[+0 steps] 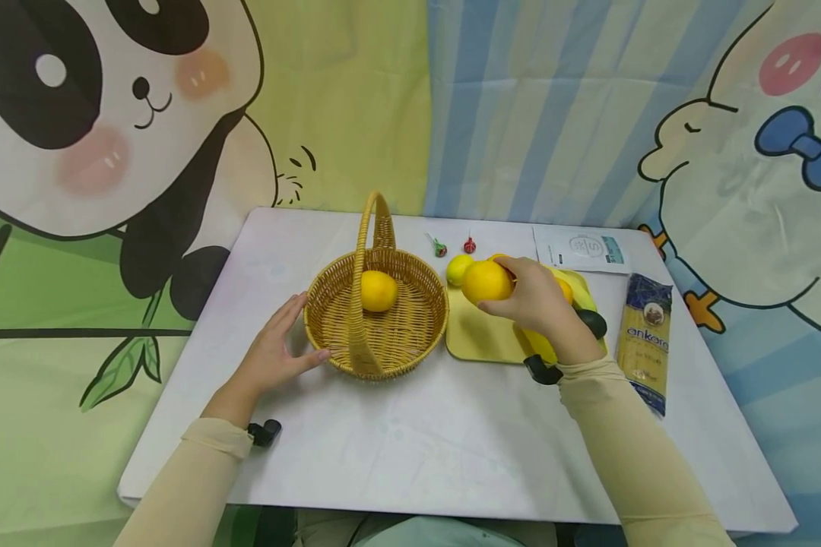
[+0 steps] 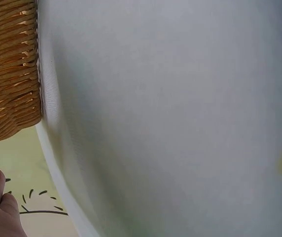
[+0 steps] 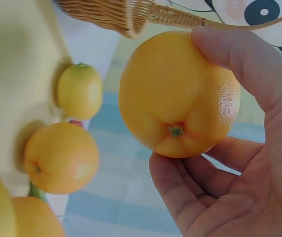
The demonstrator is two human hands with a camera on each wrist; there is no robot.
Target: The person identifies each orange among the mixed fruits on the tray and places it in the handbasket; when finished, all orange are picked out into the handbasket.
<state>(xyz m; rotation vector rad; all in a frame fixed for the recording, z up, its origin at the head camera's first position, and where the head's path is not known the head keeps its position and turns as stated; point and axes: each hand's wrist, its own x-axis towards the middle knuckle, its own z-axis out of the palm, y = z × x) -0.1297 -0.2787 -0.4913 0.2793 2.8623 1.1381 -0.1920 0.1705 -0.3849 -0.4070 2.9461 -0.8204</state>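
Orange (image 3: pixel 165 89) sits between your right hand's (image 1: pixel 537 298) curled thumb and fingers, near the board (image 1: pixel 479 343). Expect it firm, fairly light, smooth-skinned; grip its widest part. Your left hand (image 1: pixel 274 353) spreads loosely at the basket (image 1: pixel 400 330); its pressure is unclear. Your right arm partly hides fruit (image 1: pixel 564 290).

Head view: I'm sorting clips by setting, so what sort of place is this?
Probably a staged tabletop set, though the wider room is out of view: a cartoon-printed backdrop hangs behind a white table, which is set with a wicker basket.
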